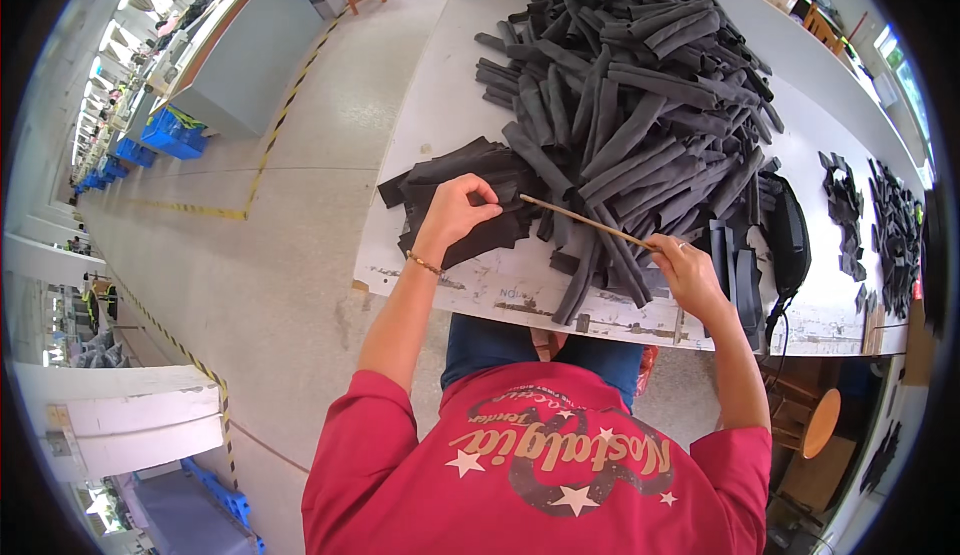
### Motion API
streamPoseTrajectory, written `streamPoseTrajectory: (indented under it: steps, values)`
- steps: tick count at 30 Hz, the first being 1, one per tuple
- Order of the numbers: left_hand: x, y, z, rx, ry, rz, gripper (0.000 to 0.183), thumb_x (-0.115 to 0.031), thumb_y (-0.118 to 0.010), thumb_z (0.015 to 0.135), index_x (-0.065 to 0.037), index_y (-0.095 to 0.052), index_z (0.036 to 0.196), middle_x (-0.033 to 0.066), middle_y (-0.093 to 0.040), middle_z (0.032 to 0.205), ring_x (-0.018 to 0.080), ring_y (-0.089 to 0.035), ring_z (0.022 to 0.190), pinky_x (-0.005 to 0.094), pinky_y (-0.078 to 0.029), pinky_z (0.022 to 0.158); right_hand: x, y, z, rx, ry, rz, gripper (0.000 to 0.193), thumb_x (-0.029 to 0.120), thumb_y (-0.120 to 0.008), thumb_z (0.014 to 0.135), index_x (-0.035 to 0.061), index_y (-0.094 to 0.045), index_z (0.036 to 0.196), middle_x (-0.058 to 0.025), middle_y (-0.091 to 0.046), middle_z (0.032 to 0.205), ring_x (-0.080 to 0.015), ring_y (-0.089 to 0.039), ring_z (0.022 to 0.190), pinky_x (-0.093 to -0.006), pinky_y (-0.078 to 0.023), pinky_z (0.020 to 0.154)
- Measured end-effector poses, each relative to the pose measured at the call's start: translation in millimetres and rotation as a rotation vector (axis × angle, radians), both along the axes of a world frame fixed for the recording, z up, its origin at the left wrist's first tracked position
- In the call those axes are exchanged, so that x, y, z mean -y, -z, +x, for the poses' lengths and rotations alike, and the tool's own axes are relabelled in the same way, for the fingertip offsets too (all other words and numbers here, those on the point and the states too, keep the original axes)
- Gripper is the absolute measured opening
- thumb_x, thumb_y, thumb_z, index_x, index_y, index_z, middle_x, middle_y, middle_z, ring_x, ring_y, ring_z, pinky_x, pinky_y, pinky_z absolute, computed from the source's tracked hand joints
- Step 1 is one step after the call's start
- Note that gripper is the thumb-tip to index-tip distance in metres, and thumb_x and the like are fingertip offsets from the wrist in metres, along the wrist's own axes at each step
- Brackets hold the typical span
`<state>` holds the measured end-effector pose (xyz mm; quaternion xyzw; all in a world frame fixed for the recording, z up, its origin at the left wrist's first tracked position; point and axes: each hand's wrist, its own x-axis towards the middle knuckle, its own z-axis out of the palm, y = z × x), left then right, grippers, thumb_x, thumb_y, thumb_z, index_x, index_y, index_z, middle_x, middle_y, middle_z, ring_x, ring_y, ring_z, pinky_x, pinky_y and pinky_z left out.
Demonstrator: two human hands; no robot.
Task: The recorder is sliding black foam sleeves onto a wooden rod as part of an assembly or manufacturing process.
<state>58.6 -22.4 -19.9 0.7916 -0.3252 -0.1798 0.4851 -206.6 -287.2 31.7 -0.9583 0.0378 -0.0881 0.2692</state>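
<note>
My right hand is closed round one end of a thin wooden stick, which points left and away across the table. Over a stack of flat dark fabric pieces, my left hand has its fingers curled and its thumb toward the index finger. It is close to the stick's far tip; whether a dark piece is between the fingertips cannot be made out. A large heap of dark grey fabric tubes covers the middle and back of the table, and several tubes lie under the stick.
The white table has a worn front edge close to my body. A black bag and more dark pieces lie to the right. Below right stands a wooden stool. Blue crates stand across the aisle at left.
</note>
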Motion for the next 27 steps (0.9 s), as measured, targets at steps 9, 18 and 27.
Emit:
streamPoseTrajectory:
  steps: [9,18,27]
  values:
    - [24,-32,-39,0.228,0.262,-0.109,0.009,-0.009,-0.068,0.070,-0.003,-0.065,0.076,0.0093,-0.063,0.078,0.0244,-0.059,0.078,0.0322,-0.047,0.072,-31,6,20,-0.079,-0.033,-0.002,0.025,0.009,-0.055,0.088,0.0064,-0.055,0.112,-0.0151,-0.062,0.082,-0.0319,-0.061,0.077,-0.0386,-0.047,0.068]
    - [-3,-10,-75,-0.470,-0.410,-0.909,0.027,-0.014,-0.065,0.084,0.000,-0.057,0.105,0.0119,-0.058,0.107,0.0252,-0.059,0.090,0.0367,-0.048,0.086,-112,70,22,-0.168,0.081,1.053,0.024,0.016,-0.046,0.097,0.0020,-0.053,0.116,0.0039,-0.045,0.074,-0.0061,-0.041,0.070,-0.0226,-0.037,0.062]
    - [19,24,-87,-1.126,-0.492,-1.190,0.023,-0.021,-0.063,0.089,-0.002,-0.060,0.103,0.0041,-0.061,0.075,0.0142,-0.058,0.062,0.0344,-0.052,0.066,-174,90,13,0.093,0.229,0.631,0.018,0.014,-0.044,0.096,-0.0001,-0.048,0.087,-0.0136,-0.052,0.065,-0.0200,-0.049,0.058,-0.0336,-0.042,0.056]
